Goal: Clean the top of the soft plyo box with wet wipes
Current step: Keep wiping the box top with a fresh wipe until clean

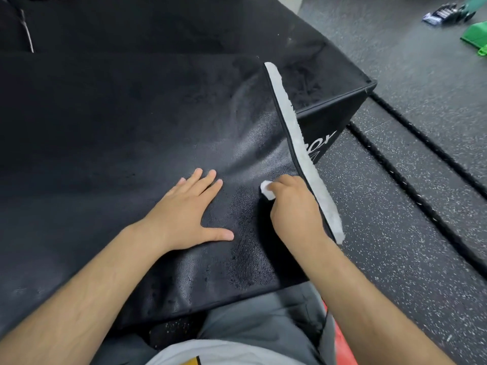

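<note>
head view, right hand [292, 206] clutching crumpled white wipe [267, 190], grainy black box top [131, 143]

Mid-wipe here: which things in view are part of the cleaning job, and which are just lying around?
Job: plyo box top, wet wipe, right hand, left hand.
Lying about: black ropes, green object, dark packet.

— What sort of place is this?
— A gym. See the dark grey rubber flooring flecked with white [395, 259], and two thick black braided ropes [395, 176] lying across it.
— Anything else?
— A large black padded vinyl box [131, 127], with another beside it.
</note>
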Action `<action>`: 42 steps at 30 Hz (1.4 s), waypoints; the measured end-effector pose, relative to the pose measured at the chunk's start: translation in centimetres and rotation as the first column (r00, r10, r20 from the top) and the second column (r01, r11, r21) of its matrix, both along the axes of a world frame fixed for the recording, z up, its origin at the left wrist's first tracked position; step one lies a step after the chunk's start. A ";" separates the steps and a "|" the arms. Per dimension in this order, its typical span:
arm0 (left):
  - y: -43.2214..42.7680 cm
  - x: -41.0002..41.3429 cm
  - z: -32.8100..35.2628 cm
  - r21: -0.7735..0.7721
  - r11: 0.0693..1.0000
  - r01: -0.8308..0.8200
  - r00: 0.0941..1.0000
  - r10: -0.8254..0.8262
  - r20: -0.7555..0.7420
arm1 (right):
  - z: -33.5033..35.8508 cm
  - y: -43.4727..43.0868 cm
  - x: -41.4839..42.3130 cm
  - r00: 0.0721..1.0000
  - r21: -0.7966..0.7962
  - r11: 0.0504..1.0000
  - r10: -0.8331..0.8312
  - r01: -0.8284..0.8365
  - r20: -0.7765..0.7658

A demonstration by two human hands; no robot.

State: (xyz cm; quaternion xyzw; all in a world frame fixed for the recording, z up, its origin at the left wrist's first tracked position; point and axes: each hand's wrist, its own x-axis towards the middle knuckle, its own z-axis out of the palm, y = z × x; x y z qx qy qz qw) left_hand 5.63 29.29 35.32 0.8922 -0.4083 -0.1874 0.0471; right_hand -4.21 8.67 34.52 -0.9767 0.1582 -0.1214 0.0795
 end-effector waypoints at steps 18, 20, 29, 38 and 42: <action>0.0 -0.1 -0.4 -0.041 0.999 0.005 0.999 -0.003 0.037 | -1.7 6.4 -1.8 0.948 0.005 0.977 0.207 -0.212 -0.243; 0.1 -0.1 -0.5 -0.061 0.998 -0.001 0.999 0.003 0.033 | -2.0 5.7 -0.1 0.956 0.012 0.980 0.194 -0.196 -0.218; 0.2 0.1 -0.9 -0.099 0.995 -0.005 1.000 0.007 0.023 | -2.0 6.1 1.4 0.949 0.064 0.971 0.240 -0.231 -0.206; 0.3 0.1 -1.2 -0.116 0.993 -0.024 1.000 0.025 0.000 | -1.9 5.6 0.8 0.935 0.080 0.964 0.264 -0.253 -0.236; 0.4 0.0 -1.0 -0.118 0.992 -0.037 0.999 0.034 -0.026 | -1.7 4.7 3.0 0.938 0.111 0.969 0.243 -0.221 -0.248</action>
